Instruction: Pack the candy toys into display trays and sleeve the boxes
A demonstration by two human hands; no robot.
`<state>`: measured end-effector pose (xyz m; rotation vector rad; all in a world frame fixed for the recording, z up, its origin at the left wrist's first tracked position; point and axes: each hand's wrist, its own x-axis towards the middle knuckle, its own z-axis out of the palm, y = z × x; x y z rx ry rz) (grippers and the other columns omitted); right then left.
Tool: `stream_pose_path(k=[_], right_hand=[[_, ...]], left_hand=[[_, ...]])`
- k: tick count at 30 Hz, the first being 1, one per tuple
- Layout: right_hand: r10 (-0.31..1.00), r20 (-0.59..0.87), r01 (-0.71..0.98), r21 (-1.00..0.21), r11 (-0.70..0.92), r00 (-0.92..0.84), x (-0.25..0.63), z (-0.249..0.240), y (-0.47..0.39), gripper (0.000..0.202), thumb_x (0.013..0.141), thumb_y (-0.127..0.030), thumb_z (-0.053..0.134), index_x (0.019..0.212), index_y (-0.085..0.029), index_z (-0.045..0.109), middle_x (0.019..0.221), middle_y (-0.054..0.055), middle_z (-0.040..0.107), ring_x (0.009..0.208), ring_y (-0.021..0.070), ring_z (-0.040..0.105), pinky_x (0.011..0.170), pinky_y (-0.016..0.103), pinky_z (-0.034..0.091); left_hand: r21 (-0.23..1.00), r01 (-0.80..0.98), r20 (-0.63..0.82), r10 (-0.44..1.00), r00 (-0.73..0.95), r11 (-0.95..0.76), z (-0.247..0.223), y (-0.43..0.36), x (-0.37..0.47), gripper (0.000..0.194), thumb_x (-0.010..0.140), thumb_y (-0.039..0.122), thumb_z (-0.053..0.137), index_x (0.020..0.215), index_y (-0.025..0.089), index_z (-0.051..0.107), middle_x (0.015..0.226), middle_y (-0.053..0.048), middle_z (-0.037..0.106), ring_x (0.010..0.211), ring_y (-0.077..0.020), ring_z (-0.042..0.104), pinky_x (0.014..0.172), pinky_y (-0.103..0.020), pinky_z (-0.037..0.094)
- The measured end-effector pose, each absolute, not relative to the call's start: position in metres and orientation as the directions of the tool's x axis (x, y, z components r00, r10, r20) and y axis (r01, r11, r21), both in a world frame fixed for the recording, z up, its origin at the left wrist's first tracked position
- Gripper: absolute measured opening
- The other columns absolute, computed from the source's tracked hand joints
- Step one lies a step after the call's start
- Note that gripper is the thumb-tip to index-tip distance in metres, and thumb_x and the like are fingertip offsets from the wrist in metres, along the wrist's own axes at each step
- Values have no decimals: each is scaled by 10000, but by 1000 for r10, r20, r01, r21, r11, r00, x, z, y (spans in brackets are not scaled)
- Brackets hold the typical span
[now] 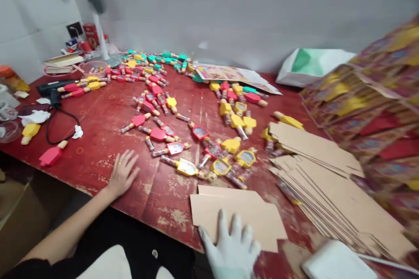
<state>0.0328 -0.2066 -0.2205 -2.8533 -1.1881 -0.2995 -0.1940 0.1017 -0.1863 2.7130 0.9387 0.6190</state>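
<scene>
My left hand (122,174), bare with a ring on one finger, lies open on the red table with its fingers spread. Nothing is in it. Close beyond it lie red toy-like pieces (159,134) with clear tubes and tan ends. Yellow pieces of the same shape (187,167) are scattered farther right. My right hand (233,242), in a pale glove with dark fingertips, rests open on a flat brown cardboard sheet (235,209) near the table's front edge. Its fingers are spread over the sheet.
More flat cardboard (340,196) is stacked at the right, beside a tall pile of printed packs (376,104). A white box-like object (337,261) sits at the front right. At the left are a black corded tool (54,89) and a fan (98,22). Teal pieces (166,59) lie at the back.
</scene>
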Motion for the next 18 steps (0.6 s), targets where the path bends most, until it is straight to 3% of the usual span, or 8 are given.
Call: stream_pose_path(k=[4,7,9,13,18], right_hand=[[658,221,668,39,-744,720,54,-217,-211,979,934,-740,110,1428,-43,588,1440,306,483,1289,503,424,942,647,394],[573,313,597,24,-802,757,66,-214,-207,889,947,-702,264,1441,-23,554,1363,344,528,1227,499,495,873,614,439],[586,400,626,37,-779,705,70,-214,-205,842,947,-678,340,1404,-12,577,1357,341,544,1220,493,524,880,593,455],[657,538,754,56,-654,529,77,-220,-208,772,959,-628,390,1390,-18,584,1329,304,596,1178,460,588,870,541,487],[608,584,788,-94,-609,539,82,-231,-221,824,920,-544,533,1608,-127,355,1355,276,586,1107,474,623,792,560,515]], left_hand=[[287,788,236,838,493,-545,-191,150,-212,602,1017,495,454,1524,170,456,1669,-145,326,1583,-365,232,1281,-653,197],[258,848,126,887,445,-462,-195,163,-208,728,997,587,439,1596,186,332,1716,-140,189,1601,-386,159,1259,-704,173],[223,858,78,886,458,-463,-196,164,-203,761,995,622,409,1614,196,288,1725,-130,147,1605,-373,152,1259,-711,153],[194,870,61,891,450,-453,-197,159,-200,777,992,648,372,1606,176,311,1718,-139,176,1602,-370,167,1268,-696,135],[330,831,133,894,427,-447,-205,158,-206,703,993,599,396,1558,182,411,1668,-162,319,1581,-366,247,1265,-698,125]])
